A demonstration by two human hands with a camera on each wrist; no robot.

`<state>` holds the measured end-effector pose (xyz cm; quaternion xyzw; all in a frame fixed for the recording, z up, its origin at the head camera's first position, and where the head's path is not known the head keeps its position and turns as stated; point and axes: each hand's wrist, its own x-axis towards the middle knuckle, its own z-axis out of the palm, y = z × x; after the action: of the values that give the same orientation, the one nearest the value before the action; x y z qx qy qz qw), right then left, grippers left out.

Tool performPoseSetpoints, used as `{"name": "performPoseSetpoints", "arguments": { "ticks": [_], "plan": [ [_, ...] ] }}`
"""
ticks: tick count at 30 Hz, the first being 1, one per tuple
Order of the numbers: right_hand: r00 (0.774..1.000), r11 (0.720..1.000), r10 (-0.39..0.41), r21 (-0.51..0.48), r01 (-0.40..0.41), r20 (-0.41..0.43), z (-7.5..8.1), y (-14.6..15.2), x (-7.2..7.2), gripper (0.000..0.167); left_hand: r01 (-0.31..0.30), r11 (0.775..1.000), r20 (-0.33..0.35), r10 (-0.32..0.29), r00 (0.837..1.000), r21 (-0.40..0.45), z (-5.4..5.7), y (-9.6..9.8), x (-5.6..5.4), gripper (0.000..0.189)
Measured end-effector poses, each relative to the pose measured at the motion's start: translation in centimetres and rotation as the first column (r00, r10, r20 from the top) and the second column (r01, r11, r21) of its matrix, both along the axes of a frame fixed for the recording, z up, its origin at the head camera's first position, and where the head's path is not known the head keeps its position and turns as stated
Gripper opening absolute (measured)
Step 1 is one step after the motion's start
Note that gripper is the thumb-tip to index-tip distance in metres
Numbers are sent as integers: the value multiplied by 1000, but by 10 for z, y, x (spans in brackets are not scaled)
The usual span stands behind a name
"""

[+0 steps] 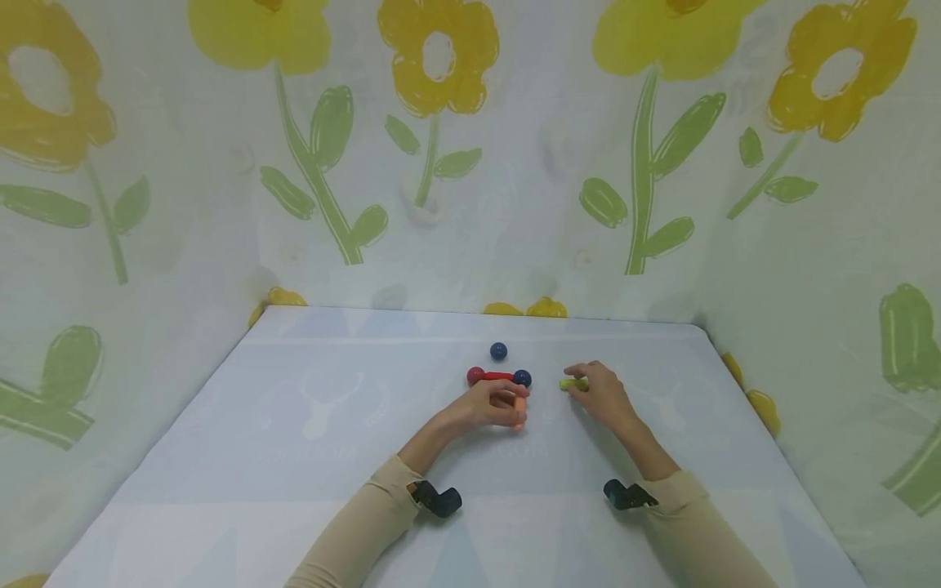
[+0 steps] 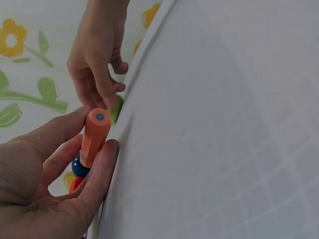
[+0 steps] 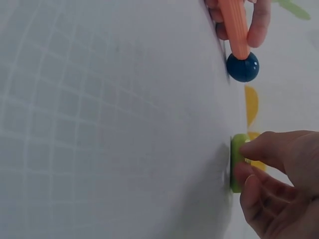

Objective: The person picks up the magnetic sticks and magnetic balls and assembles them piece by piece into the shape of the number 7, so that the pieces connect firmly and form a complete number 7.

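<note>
My left hand (image 1: pixel 491 405) pinches an orange rod (image 2: pixel 95 137) between thumb and fingers. One end of that rod meets a dark blue ball (image 3: pixel 242 66). A red rod (image 1: pixel 498 376) runs from this ball to a red ball (image 1: pixel 475 376) on its left. To the right, my right hand (image 1: pixel 604 394) has its thumb and fingers on a short green rod (image 3: pixel 238 163), which lies on the table. The gap between the green rod and the joined pieces is about a hand's width.
A second dark blue ball (image 1: pixel 498 351) lies alone on the white table (image 1: pixel 353 523), farther back than the joined pieces. Flower-patterned cloth walls (image 1: pixel 515 204) stand behind the table and at both sides.
</note>
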<state>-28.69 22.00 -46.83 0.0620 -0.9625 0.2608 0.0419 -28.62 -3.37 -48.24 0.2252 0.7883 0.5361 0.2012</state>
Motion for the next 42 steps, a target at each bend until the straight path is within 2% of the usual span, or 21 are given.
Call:
{"name": "performPoseSetpoints", "arguments": {
  "ticks": [16, 25, 33, 37, 42],
  "plan": [
    [999, 999, 32, 20, -31, -39, -6, 3, 1, 24, -15, 1000, 21, 15, 1000, 2, -1, 0, 1, 38],
    [999, 1000, 25, 12, -25, -26, -2, 1, 7, 24, -17, 1000, 45, 16, 999, 14, 0, 0, 1, 38],
    [998, 998, 65, 7, -64, -15, 2, -4, 15, 26, -13, 1000, 44, 13, 999, 17, 0, 0, 0, 37],
    [998, 998, 64, -17, -64, 17, 3, -7, 18, 30, -13, 1000, 32, 12, 999, 6, 0, 0, 0, 37],
    [992, 995, 77, -74, -70, 99, 5, -12, 22, 34, -15, 1000, 35, 15, 999, -3, -1, 0, 0, 38]
  ]
}}
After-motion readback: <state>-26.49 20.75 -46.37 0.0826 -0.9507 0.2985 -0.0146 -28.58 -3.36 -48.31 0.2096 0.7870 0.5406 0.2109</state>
